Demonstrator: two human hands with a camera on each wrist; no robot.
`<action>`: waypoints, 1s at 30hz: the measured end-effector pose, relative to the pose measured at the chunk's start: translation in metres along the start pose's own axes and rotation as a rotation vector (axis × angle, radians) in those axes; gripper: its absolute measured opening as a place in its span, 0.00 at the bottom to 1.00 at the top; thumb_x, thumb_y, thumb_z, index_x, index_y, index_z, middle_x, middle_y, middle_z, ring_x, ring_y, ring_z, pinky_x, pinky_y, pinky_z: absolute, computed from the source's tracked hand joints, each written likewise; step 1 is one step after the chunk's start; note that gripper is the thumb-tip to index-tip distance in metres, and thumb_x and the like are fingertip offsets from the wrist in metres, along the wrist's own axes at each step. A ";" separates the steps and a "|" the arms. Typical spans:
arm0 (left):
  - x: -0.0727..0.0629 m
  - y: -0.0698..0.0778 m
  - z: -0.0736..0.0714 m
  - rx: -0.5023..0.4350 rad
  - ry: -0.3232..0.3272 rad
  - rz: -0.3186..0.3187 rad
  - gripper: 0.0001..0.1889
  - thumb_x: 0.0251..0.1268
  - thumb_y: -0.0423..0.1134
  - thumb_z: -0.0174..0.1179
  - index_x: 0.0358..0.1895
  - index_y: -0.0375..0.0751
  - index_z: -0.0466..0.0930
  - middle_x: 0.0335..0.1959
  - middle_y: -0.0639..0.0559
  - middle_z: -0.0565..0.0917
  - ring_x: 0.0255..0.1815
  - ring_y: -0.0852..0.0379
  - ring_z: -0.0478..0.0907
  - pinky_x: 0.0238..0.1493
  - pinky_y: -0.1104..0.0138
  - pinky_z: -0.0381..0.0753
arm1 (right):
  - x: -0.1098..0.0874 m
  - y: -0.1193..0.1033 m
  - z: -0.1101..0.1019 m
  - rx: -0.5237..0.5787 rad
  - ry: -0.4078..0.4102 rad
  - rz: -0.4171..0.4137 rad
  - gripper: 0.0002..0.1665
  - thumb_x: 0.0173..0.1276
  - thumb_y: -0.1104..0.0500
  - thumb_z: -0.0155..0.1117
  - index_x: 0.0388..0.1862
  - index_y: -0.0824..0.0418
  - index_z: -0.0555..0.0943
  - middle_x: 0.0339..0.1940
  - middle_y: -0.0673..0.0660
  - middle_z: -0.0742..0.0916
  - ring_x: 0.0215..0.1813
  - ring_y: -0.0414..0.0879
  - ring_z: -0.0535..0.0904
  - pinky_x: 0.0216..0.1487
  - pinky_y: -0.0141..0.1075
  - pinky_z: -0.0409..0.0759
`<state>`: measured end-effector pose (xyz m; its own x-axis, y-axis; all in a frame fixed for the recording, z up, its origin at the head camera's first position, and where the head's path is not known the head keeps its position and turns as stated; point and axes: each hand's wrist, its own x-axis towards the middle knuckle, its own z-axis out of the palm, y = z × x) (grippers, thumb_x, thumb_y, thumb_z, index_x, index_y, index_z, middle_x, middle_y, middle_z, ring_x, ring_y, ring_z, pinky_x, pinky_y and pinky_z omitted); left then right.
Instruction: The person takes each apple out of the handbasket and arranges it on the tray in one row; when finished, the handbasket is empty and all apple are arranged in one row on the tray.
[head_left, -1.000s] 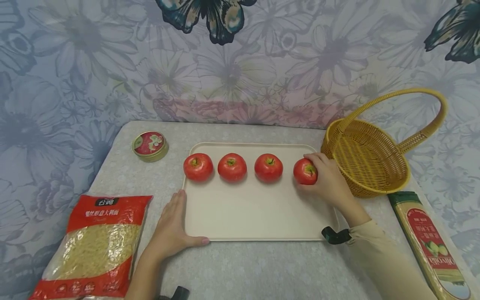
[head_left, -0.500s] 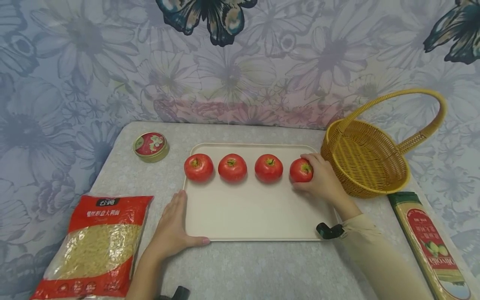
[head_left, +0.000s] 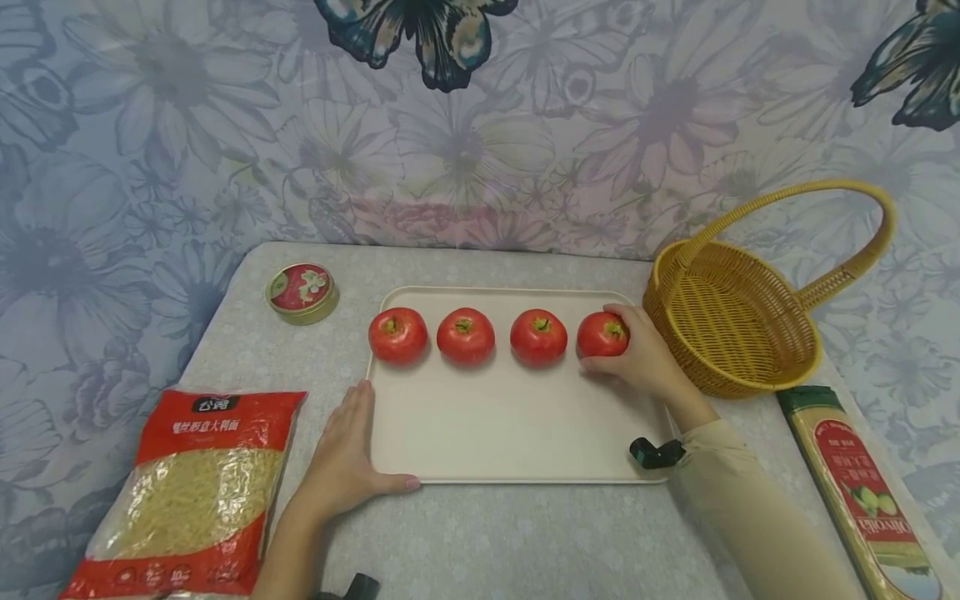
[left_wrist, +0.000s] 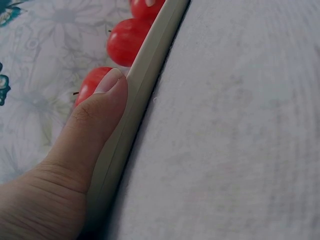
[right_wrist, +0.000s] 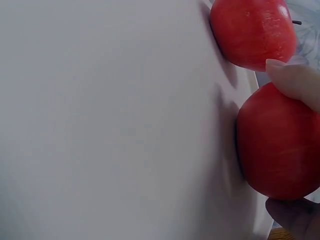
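A row of several red apples runs along the far side of a cream tray [head_left: 517, 425]. My right hand [head_left: 648, 354] holds the rightmost apple [head_left: 599, 333] by its right side, thumb at the near side and fingers at the far side. In the right wrist view this apple [right_wrist: 282, 145] sits low over the tray between thumb and fingertip, beside a neighbouring apple [right_wrist: 255, 32]. My left hand [head_left: 341, 458] rests at the tray's near left corner, its fingers straight along the left edge and the thumb [left_wrist: 92, 120] along the front rim.
A yellow wicker basket [head_left: 738, 317] with a tall handle stands right of the tray, close by my right hand. Before it lies a long spaghetti-style pack [head_left: 862, 492]. On the left are a red pasta bag [head_left: 187, 492] and a round tin [head_left: 302, 293].
My right hand has shifted the rightmost apple left along the row, closer to its neighbour, and barely moved in the last half second. The left hand has stayed in place.
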<state>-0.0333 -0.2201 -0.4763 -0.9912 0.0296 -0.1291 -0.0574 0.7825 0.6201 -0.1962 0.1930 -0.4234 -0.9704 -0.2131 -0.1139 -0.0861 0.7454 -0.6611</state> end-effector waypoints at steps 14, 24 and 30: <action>0.000 0.000 -0.002 -0.005 0.001 0.004 0.83 0.21 0.75 0.76 0.81 0.41 0.32 0.82 0.37 0.42 0.83 0.37 0.38 0.79 0.38 0.42 | 0.002 0.003 0.004 -0.002 0.011 -0.014 0.61 0.51 0.43 0.80 0.78 0.54 0.56 0.71 0.62 0.67 0.71 0.62 0.68 0.68 0.64 0.70; 0.001 -0.002 -0.002 0.005 0.001 0.002 0.83 0.21 0.75 0.76 0.81 0.41 0.32 0.82 0.36 0.42 0.83 0.36 0.39 0.78 0.38 0.43 | 0.000 0.005 0.005 -0.027 0.021 -0.019 0.64 0.51 0.40 0.79 0.80 0.52 0.53 0.74 0.64 0.66 0.72 0.64 0.65 0.67 0.67 0.70; 0.002 -0.003 -0.001 -0.003 0.001 -0.004 0.84 0.21 0.76 0.76 0.81 0.42 0.32 0.82 0.37 0.41 0.83 0.37 0.38 0.78 0.38 0.42 | -0.003 0.003 0.004 -0.045 0.051 -0.048 0.63 0.54 0.35 0.75 0.81 0.46 0.51 0.78 0.62 0.62 0.76 0.64 0.58 0.65 0.69 0.70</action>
<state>-0.0351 -0.2228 -0.4777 -0.9910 0.0261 -0.1312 -0.0618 0.7807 0.6218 -0.1923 0.1936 -0.4280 -0.9750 -0.2176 -0.0442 -0.1417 0.7628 -0.6309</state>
